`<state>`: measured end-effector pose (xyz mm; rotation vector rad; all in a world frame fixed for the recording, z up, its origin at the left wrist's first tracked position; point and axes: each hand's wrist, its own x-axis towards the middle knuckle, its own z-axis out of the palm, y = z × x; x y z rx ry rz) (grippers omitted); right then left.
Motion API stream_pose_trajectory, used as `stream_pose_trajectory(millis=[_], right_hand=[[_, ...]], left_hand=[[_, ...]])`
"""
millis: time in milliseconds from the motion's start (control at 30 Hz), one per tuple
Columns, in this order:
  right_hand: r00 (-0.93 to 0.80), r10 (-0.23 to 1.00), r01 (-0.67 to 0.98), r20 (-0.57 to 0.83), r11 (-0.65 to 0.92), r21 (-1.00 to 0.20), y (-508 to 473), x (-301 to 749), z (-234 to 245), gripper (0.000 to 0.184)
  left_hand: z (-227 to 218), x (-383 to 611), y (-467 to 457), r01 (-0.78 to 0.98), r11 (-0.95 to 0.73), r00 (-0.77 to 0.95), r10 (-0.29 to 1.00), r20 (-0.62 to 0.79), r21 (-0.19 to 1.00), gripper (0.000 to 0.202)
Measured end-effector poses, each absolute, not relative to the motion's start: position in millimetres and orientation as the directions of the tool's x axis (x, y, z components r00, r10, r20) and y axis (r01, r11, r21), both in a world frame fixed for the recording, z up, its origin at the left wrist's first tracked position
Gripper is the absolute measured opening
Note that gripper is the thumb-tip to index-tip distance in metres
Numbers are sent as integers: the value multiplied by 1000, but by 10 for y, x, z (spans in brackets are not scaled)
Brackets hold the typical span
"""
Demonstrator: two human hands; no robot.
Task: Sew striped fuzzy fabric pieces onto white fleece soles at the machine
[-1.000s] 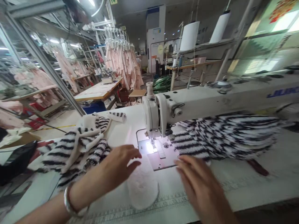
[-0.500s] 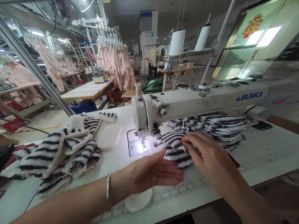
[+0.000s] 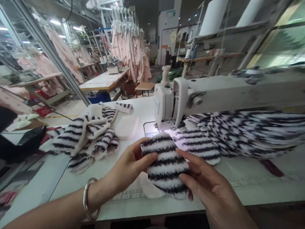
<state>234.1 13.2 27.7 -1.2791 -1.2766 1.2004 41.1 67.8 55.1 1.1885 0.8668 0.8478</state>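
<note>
Hands at work: left hand (image 3: pixel 128 165) and right hand (image 3: pixel 205 184) together grip a striped fleece piece (image 3: pixel 165 163) just near of the sewing machine (image 3: pixel 171 101); edges look best squared before feeding it under the needle.

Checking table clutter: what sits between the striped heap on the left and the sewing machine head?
Head view: a plain white fabric piece lies flat on the table between the striped heap and the sewing machine head.

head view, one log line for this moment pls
left hand: holds striped piece | right hand: holds same piece | sewing machine: behind | white piece: underneath
</note>
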Motion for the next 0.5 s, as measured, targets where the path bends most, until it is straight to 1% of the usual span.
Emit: stream_pose_trajectory(millis=[33,67,133,200,267,300,500], right_hand=[[-35,999,180,-28,-22,-983,178,2299,277,36],[-60,998,293,-22,-3,-956,227,2265,268,33],[-131,991,510,21,86,-856,321,2214,221,28],[-183,981,660,57,166,-732,385,2182,161,22],[-207,976,737,63,198,-647,405,2170,130,20],[-210,976,751,61,201,-629,400,2172,133,20],[-211,972,743,103,228,-629,334,2205,196,26]], left_hand=[[543,321,701,46,54,392,918,-67,997,26],[525,240,732,201,-52,369,929,-27,978,24],[463,116,800,479,-192,367,930,3,857,21],[391,54,851,645,-256,392,920,-24,720,19],[344,44,877,699,-274,411,910,-57,661,16],[338,50,881,708,-280,413,909,-58,649,16],[432,42,886,720,-283,428,900,-84,633,24]])
